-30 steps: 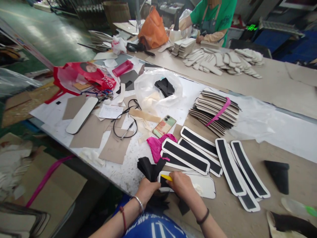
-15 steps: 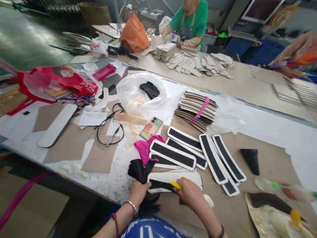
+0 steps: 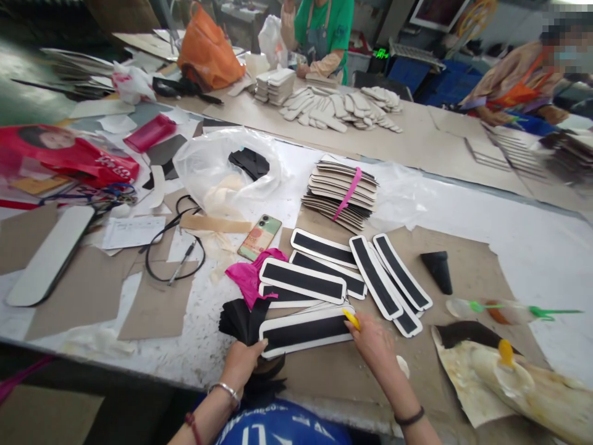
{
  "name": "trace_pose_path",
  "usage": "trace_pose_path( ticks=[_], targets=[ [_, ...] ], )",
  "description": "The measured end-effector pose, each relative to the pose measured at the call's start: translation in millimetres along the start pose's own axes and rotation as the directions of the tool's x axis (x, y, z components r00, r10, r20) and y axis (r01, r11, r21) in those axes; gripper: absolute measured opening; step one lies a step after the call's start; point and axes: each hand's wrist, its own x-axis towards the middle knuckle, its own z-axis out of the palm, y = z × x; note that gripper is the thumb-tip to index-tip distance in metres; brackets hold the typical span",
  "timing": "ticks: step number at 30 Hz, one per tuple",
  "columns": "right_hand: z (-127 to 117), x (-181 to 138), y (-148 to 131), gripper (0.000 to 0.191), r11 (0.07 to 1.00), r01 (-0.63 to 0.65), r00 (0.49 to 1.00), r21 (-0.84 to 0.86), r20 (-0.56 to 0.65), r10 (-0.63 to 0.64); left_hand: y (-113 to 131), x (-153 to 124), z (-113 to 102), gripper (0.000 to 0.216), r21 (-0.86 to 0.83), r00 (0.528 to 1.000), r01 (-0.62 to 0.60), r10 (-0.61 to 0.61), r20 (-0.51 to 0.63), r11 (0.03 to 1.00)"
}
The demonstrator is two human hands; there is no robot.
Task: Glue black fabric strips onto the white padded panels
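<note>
Right in front of me lies a white-edged panel (image 3: 306,332) with a black strip running along it. My left hand (image 3: 243,364) is closed at its left end, the thumb pressed on the corner and the other fingers mostly hidden. My right hand (image 3: 373,346) is closed around a small yellow tool (image 3: 351,319), whose tip touches the strip near the panel's right end. A fan of loose black strips (image 3: 236,320) lies beside my left hand. Several similar panels (image 3: 303,279) lie just beyond, partly overlapping, next to a crumpled magenta cloth (image 3: 245,278).
Farther back are a tied bundle of panels (image 3: 340,194), a phone (image 3: 260,237) and a plastic bag (image 3: 199,161). At the right lie a black cone (image 3: 438,269) and a stained wrap with a yellow-handled item (image 3: 506,352). Two people work across the table.
My right hand has slid the yellow tool rightward along the panel. The black strip now lies along nearly its whole length. My left thumb stays at the left end; the view has shifted right.
</note>
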Motion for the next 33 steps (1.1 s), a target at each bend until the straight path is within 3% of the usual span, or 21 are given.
trace_pose_path(
  ticks=[9, 23, 33],
  targets=[
    [5, 6, 0, 0.031, 1.0, -0.013, 1.0, 0.007, -0.007, 0.013, 2, -1, 1, 0.045, -0.051, 0.999, -0.008, 0.006, -0.043, 0.999],
    [13, 11, 1, 0.028, 0.998, -0.005, 0.999, 0.057, -0.041, 0.007, 4, 2, 1, 0.041, 0.078, 0.999, 0.03, -0.027, -0.036, 0.997],
    [23, 1, 22, 0.026, 0.993, -0.051, 0.967, 0.103, -0.245, 0.075, 9, -1, 0, 0.047, 0.066, 0.999, 0.0, 0.002, -0.035, 0.998]
  ],
)
